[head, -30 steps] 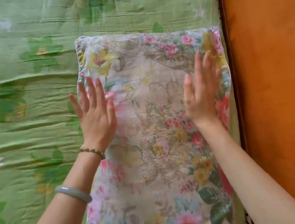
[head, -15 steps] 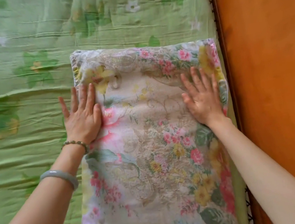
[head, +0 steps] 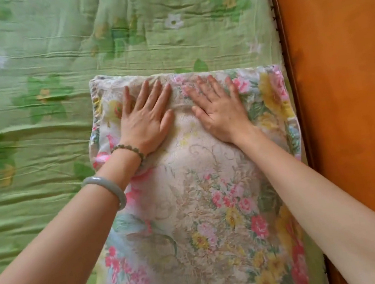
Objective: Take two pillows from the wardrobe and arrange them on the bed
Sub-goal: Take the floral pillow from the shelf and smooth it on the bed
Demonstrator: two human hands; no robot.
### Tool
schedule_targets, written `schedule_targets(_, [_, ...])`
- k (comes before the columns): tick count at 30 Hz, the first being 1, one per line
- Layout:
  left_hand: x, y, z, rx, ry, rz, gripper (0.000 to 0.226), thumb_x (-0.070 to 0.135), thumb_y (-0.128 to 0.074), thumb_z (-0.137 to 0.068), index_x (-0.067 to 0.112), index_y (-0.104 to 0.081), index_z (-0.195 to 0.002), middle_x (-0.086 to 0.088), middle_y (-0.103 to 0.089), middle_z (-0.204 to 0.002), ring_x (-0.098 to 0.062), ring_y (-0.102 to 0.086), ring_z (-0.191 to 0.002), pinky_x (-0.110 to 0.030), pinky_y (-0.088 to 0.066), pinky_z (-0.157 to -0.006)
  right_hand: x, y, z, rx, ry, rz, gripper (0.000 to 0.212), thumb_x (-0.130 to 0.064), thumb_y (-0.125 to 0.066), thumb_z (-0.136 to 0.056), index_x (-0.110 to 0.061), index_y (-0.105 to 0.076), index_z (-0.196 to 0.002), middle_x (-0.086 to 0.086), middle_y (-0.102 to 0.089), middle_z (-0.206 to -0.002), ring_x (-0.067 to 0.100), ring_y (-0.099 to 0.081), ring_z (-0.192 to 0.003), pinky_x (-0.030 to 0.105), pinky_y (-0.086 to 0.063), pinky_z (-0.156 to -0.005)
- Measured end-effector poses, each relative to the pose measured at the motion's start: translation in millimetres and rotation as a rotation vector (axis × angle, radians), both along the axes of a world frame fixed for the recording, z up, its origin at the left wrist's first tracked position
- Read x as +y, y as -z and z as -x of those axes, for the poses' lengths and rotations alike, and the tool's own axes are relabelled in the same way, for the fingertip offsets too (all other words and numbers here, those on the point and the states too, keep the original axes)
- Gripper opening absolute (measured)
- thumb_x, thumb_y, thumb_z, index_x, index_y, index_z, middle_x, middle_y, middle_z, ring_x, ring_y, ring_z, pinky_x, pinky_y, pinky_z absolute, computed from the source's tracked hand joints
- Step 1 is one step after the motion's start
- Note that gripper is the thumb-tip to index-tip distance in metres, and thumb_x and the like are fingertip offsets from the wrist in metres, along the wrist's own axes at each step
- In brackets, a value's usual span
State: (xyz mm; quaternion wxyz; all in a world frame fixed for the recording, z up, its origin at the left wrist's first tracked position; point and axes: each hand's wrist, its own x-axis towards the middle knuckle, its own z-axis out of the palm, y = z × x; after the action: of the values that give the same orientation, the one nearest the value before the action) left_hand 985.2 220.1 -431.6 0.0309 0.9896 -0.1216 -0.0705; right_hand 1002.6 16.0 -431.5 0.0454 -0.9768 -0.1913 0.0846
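Note:
A floral pillow [head: 202, 210] in pink, yellow and beige lies lengthwise on the bed's green flowered sheet [head: 39, 136], close to the orange headboard. My left hand [head: 147, 120] presses flat on the pillow's far end, fingers straight and spread. My right hand [head: 221, 109] presses flat beside it, fingers also straight, the two hands nearly touching. Only one pillow is in view.
The orange wooden headboard [head: 346, 98] runs along the right side, right against the pillow's edge. The wrinkled green sheet stretches to the left and beyond the pillow's far end. A bead bracelet and a pale bangle [head: 107, 187] are on my left wrist.
Both hands slid from the pillow's sides toward its middle and up to its far end. The view has shifted, so the pillow sits lower in the frame.

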Motion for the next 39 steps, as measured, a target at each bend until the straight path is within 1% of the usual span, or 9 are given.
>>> schedule_targets(5, [36.1, 18.1, -17.9, 0.106, -0.242, 0.103, 0.070, 0.066, -0.009, -0.094, 0.033, -0.007, -0.156, 0.010, -0.003, -0.163, -0.015, 0.004, -0.150, -0.048, 0.016, -0.117, -68.1, 12.2, -10.4, -0.035, 0.171, -0.104, 0.055, -0.056, -0.014, -0.099, -0.036, -0.022, -0.149, -0.007, -0.018, -0.158, 0.017, -0.012, -0.147, 0.041, 0.006, -0.118])
schedule_targets(10, [74.6, 18.6, -47.7, 0.320, -0.474, 0.250, 0.055, 0.043, -0.016, -0.105, 0.023, -0.013, -0.156, -0.011, 0.006, -0.164, -0.027, 0.010, -0.150, -0.053, 0.002, -0.119, -114.9, 16.2, -26.8, -0.018, 0.411, -0.320, 0.052, -0.036, -0.027, -0.097, -0.016, -0.048, -0.140, 0.014, -0.038, -0.151, 0.027, -0.025, -0.144, 0.040, -0.015, -0.119])
schedule_targets(12, [79.7, 17.4, -56.7, 0.295, -0.497, 0.277, 0.053, 0.041, -0.020, -0.105, 0.022, -0.019, -0.155, -0.016, 0.006, -0.163, -0.033, 0.008, -0.149, -0.049, 0.000, -0.119, -122.2, 15.4, -42.4, -0.003, 0.473, -0.354, 0.046, -0.028, -0.034, -0.099, -0.009, -0.053, -0.136, 0.017, -0.042, -0.148, 0.029, -0.029, -0.142, 0.037, -0.019, -0.117])
schedule_targets(15, [88.3, 10.3, -70.0, 0.146, -0.544, 0.280, 0.046, 0.039, -0.031, -0.104, 0.022, -0.041, -0.145, -0.015, -0.022, -0.159, -0.035, -0.017, -0.146, -0.046, -0.016, -0.115, -127.5, 8.1, -69.7, 0.074, 0.535, -0.316, 0.042, -0.021, -0.042, -0.100, -0.011, -0.048, -0.140, 0.016, -0.048, -0.142, 0.031, -0.035, -0.137, 0.038, -0.026, -0.111])
schedule_targets(18, [99.1, 5.6, -79.5, 0.052, -0.477, 0.181, 0.037, 0.032, -0.046, -0.099, 0.018, -0.060, -0.131, -0.021, -0.049, -0.135, -0.041, -0.041, -0.125, -0.045, -0.032, -0.104, -128.5, 4.7, -90.6, 0.125, 0.495, -0.181, 0.036, -0.021, -0.054, -0.095, -0.011, -0.058, -0.130, 0.022, -0.055, -0.123, 0.037, -0.042, -0.122, 0.039, -0.032, -0.103])
schedule_targets(21, [101.4, 2.2, -84.8, -0.050, -0.486, 0.271, 0.027, 0.023, -0.058, -0.094, 0.008, -0.071, -0.112, -0.024, -0.057, -0.112, -0.040, -0.048, -0.110, -0.043, -0.039, -0.092, -127.1, 2.0, -99.1, 0.132, 0.517, -0.183, 0.016, -0.019, -0.064, -0.089, -0.010, -0.070, -0.100, 0.020, -0.060, -0.109, 0.035, -0.050, -0.111, 0.034, -0.038, -0.090])
schedule_targets(24, [109.3, -10.2, -96.8, -0.159, -0.636, 0.445, 0.026, 0.024, -0.066, -0.087, 0.006, -0.073, -0.105, -0.022, -0.062, -0.107, -0.037, -0.054, -0.106, -0.039, -0.044, -0.092, -132.3, -9.1, -105.7, 0.028, 0.649, -0.359, 0.007, -0.018, -0.067, -0.086, -0.012, -0.071, -0.086, 0.012, -0.068, -0.100, 0.026, -0.059, -0.095, 0.027, -0.039, -0.077])
schedule_targets(33, [92.9, 17.9, -104.9, -0.028, -0.769, 0.195, 0.037, 0.033, -0.062, -0.092, 0.009, -0.061, -0.120, -0.021, -0.053, -0.130, -0.038, -0.042, -0.125, -0.046, -0.034, -0.105, -120.7, 9.4, -107.8, 0.036, 0.640, -0.132, 0.013, -0.015, -0.061, -0.087, -0.013, -0.068, -0.098, 0.017, -0.061, -0.115, 0.036, -0.051, -0.111, 0.038, -0.043, -0.090])
schedule_targets(39, [99.2, 17.1, -41.0, -0.062, -0.692, 0.438, 0.060, 0.034, -0.038, -0.103, -0.001, -0.023, -0.150, -0.021, -0.030, -0.155, -0.031, -0.024, -0.144, -0.043, -0.016, -0.118, -115.0, 5.2, -50.7, -0.059, 0.680, -0.451, 0.038, -0.022, -0.043, -0.099, -0.012, -0.051, -0.135, 0.012, -0.047, -0.140, 0.028, -0.042, -0.128, 0.042, -0.034, -0.108])
